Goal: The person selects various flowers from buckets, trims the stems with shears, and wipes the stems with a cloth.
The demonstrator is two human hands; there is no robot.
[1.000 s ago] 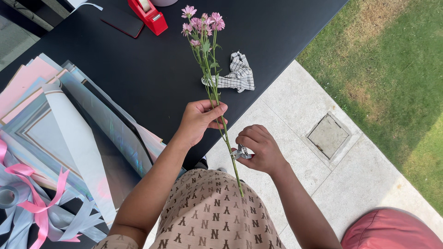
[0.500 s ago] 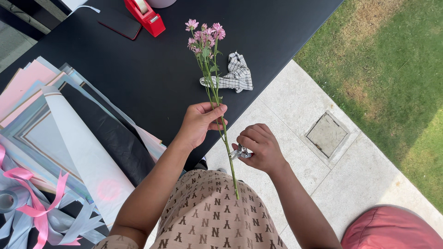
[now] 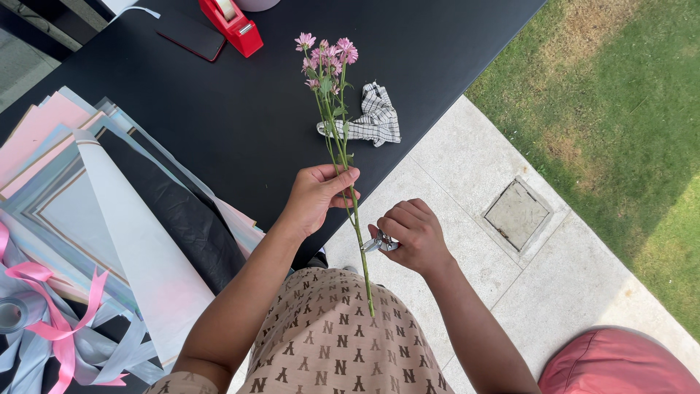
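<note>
Black table [image 3: 219, 124]: one flower stem [image 3: 355, 219], two hands, one cutter [image 3: 379, 243].

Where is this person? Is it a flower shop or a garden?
Probably an outdoor flower-wrapping table: grass and paving lie beside the black table, which holds wrapping paper sheets and pink ribbon.

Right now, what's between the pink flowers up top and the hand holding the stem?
In the head view, only the green stem with small leaves runs from the pink flowers to the left hand; beside it lies a checkered cloth.
</note>
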